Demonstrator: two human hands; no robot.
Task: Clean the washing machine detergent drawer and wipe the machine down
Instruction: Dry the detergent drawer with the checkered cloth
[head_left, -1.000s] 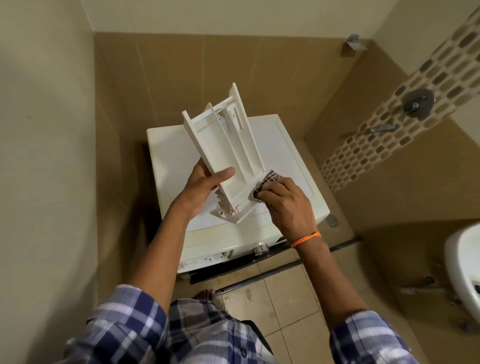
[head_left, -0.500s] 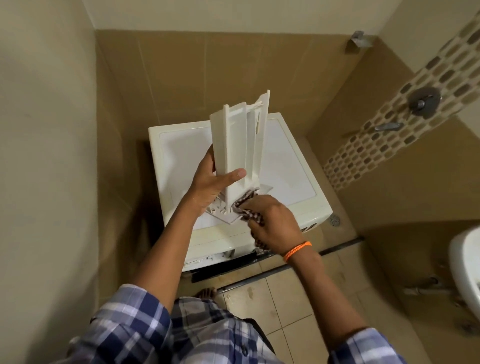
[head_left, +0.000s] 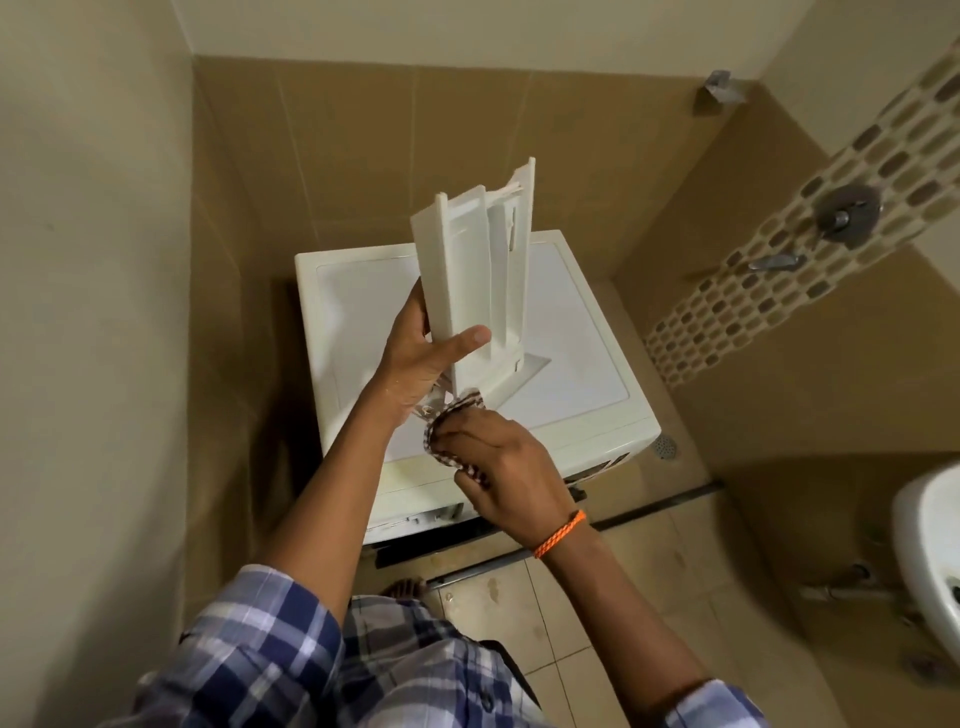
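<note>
The white detergent drawer (head_left: 480, 270) stands nearly upright above the washing machine (head_left: 576, 384), its front panel at the bottom. My left hand (head_left: 421, 358) grips its lower left side, thumb across the front. My right hand (head_left: 506, 467) is closed around a checked cloth (head_left: 451, 431) and presses it against the drawer's lower end, just under my left hand. Most of the cloth is hidden in my fist.
The machine stands in a corner between a plain wall on the left and brown tiles behind. A shower tap (head_left: 847, 213) is on the right wall, a floor drain (head_left: 665, 447) beside the machine, a white basin (head_left: 930, 566) at the right edge. My bare foot (head_left: 402, 590) is on the tiled floor.
The drawer swung from a left lean to nearly upright. My right hand moved with the cloth from the drawer's right edge down to its lower end, under my left hand.
</note>
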